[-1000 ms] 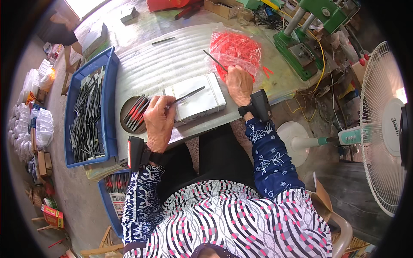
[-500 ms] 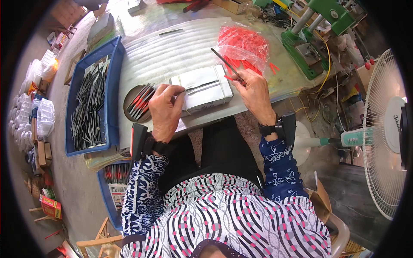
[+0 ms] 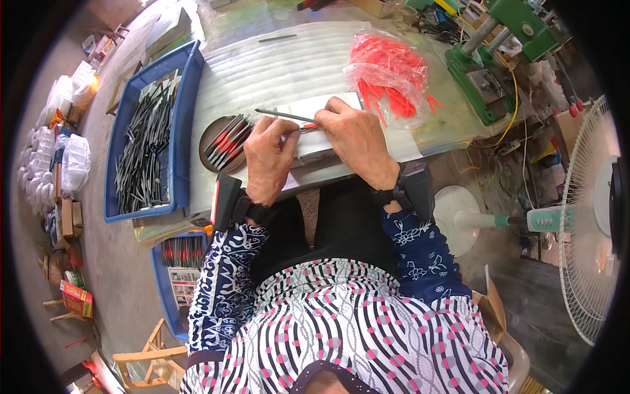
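Note:
Both my hands meet over a white block-shaped box [image 3: 331,104] at the table's front edge. In my right hand [image 3: 357,138] is a thin dark strip [image 3: 279,115] that points left above my left hand. A small red piece [image 3: 308,125] shows between the two hands, near the right fingertips. My left hand [image 3: 269,157] is closed in a pinch on a second thin black strip, mostly hidden by the fingers. Left of it, a round brown dish [image 3: 211,141] holds several dark strips with red parts [image 3: 228,144].
A blue crate [image 3: 186,157] full of dark strips stands at the left. Behind my right hand lies a clear bag of red pieces [image 3: 390,65]. A green press [image 3: 476,82] is at the back right; a fan [image 3: 590,217] stands to the right. One strip [image 3: 277,38] lies farther back.
My right hand has moved left and inward, carrying its dark strip over the box to meet my left hand. A red piece now sits between the hands. The whole view has shifted slightly.

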### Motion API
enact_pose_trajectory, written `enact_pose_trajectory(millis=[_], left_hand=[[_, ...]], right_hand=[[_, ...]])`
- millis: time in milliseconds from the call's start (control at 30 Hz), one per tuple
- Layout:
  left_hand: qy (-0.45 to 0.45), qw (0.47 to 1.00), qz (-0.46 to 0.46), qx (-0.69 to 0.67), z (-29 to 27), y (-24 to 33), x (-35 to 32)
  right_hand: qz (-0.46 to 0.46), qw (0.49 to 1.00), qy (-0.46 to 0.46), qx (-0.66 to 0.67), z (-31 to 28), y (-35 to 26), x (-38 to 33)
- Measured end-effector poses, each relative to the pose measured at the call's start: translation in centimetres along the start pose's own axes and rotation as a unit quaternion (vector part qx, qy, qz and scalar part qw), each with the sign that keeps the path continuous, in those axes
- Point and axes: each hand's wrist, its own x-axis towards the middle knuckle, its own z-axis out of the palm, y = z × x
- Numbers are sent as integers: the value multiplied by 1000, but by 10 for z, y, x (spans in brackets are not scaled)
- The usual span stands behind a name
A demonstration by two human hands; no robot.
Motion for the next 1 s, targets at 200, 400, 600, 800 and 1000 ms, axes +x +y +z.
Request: enact_pose_trajectory(millis=[200,400,600,800,1000], left_hand=[[3,1000,-3,-1,2,-1,-2],[5,1000,-8,-12,2,0,-1],[17,1000,0,-7,4,0,-2],[32,999,21,7,6,-3,-3],[34,999,24,-4,7,-4,-2]], right_hand=[[-14,1000,-4,-10,2,0,3],[-22,1000,-11,-16,2,-1,5],[-7,999,-41,-7,1,-2,10],[19,999,-25,38,4,-2,7],[13,999,-2,32,5,-3,0]])
